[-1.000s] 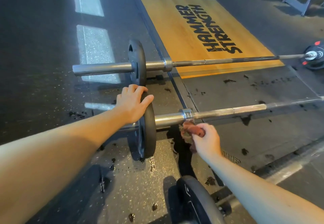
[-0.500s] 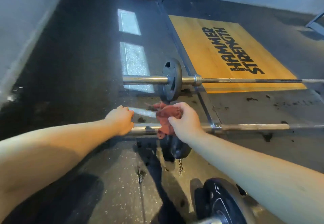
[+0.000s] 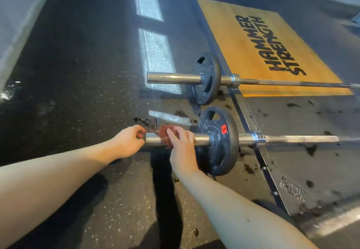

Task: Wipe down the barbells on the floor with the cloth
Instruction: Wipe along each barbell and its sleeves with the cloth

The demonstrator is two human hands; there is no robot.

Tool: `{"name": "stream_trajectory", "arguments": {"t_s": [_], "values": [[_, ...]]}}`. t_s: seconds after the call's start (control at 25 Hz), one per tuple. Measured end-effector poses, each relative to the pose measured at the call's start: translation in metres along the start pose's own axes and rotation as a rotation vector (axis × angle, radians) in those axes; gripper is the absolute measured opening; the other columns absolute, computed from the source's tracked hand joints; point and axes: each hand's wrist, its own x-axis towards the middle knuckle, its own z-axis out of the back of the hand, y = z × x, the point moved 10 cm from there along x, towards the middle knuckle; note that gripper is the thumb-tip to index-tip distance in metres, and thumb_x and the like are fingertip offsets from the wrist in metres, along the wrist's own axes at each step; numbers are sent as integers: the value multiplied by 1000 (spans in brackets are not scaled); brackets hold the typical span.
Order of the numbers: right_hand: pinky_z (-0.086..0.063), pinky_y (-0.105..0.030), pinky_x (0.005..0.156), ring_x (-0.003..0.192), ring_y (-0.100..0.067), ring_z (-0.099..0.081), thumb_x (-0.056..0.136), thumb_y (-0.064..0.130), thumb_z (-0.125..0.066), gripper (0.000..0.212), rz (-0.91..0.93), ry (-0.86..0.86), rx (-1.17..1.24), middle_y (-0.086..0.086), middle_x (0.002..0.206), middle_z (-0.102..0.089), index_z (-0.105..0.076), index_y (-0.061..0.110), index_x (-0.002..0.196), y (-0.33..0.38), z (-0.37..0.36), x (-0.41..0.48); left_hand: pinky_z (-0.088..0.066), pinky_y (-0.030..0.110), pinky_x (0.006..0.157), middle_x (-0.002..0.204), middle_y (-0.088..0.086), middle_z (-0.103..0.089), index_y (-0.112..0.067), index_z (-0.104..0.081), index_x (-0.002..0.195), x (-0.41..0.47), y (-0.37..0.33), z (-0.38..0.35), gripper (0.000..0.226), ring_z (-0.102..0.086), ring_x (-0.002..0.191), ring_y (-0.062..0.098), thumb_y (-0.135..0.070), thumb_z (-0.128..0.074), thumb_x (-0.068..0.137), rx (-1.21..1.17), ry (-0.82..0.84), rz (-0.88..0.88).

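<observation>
Cloth [image 3: 165, 136] gripped on barbell sleeve [image 3: 201, 139] by R hand [image 3: 182, 151]; tip at 9 o'clock pinched by L hand [image 3: 128, 143]. Roll risked if overpushed.

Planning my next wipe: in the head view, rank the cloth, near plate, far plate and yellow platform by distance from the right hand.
1. Cloth, under the right hand, on the near bar.
2. Near plate, just to its right.
3. Far plate, behind it.
4. Yellow platform, upper right.
</observation>
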Motion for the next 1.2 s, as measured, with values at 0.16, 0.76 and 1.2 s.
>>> {"name": "stream_trajectory", "arguments": {"t_s": [0.16,0.76,1.2], "values": [[-28,-42,124,144,-19,-28,92,-1,-66,67,-351,-165,-70,4,152,-34,-47,24,150,-72,46,-14,-51,27,84,121,-1,-60,-22,-52,131,4,-7,-2,41,-60,94,12,-23,-67,93,12,39,-11],[-59,-30,53,62,-16,-70,84,61,-72,43,-538,92,244,0,75,-69,-71,19,81,-72,190,-23,-55,34,42,117,28,-60,-9,-42,128,11,10,-43,43,-67,67,33,-30,-60,94,-523,10,500],[-53,-35,78,93,-20,-64,78,74,-65,65,-573,360,-133,4,101,-65,-61,24,120,-143,134,-34,-57,29,45,85,17,-67,-12,-59,105,12,31,-53,33,-64,52,23,-43,-62,94,-622,-6,629]]}}
